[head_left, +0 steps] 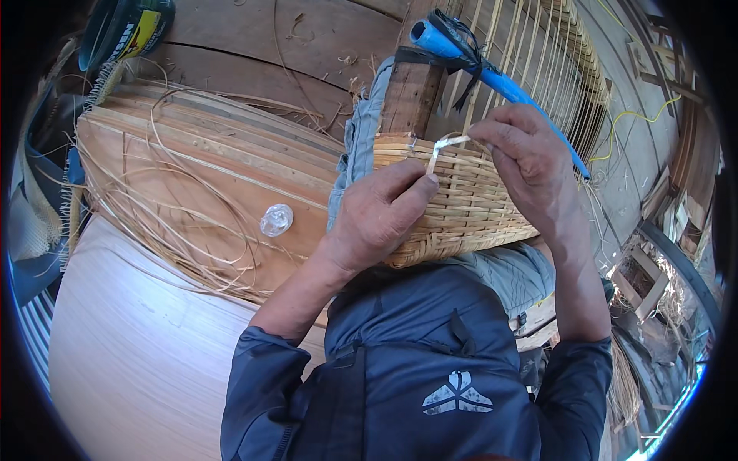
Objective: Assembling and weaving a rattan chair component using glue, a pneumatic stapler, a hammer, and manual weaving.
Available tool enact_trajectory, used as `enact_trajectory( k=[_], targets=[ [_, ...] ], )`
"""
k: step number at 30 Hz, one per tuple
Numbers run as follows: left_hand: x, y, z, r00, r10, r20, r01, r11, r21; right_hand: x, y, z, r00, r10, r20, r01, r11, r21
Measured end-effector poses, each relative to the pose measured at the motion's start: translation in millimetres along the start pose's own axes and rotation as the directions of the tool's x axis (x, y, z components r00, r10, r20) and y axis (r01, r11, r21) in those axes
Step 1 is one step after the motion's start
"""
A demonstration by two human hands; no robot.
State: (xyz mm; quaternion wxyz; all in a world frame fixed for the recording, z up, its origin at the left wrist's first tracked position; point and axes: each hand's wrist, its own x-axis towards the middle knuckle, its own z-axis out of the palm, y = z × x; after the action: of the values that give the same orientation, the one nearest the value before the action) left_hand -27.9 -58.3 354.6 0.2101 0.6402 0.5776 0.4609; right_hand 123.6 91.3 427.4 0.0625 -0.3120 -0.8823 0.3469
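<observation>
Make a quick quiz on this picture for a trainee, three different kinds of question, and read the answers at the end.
1. True or false: the pale strip runs from the left hand to the right hand.

2. Pick one. What colour is the tube near the woven basket?
A) red
B) blue
C) white

3. Fill in the blank: the loose canes lie on the person's ____ side.

Key: 1. True. 2. B. 3. Left.
</observation>
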Motion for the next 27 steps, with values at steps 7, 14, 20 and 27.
enact_trajectory(
  k=[7, 14, 20, 27],
  targets=[
    [-1.3, 1.1, -2.4, 1.000, 0.016, 0.001, -0.016, 1.000, -0.003, -2.1, -1.9, 0.7, 0.997, -0.079, 0.022, 0.081, 0.986, -0.147],
    [-16.8, 55.2, -28.6, 0.809, -0.505, -0.302, 0.421, 0.855, -0.303, -47.2, -41.7, 0.4, 0.905, 0.381, -0.189, -0.115, 0.647, 0.754],
    [-44.2, 115.3, -51.4, 0.871, -0.484, -0.085, 0.366, 0.754, -0.545, -85.7, -120.4, 44.5, 0.939, 0.295, 0.175, -0.252, 0.249, 0.935],
    [-106.5, 75.5, -103.6, 0.461, -0.873, -0.162, 0.887, 0.446, 0.122, -114.4, -81.3, 31.7, 0.930, 0.368, 0.005, -0.226, 0.559, 0.798]
  ],
)
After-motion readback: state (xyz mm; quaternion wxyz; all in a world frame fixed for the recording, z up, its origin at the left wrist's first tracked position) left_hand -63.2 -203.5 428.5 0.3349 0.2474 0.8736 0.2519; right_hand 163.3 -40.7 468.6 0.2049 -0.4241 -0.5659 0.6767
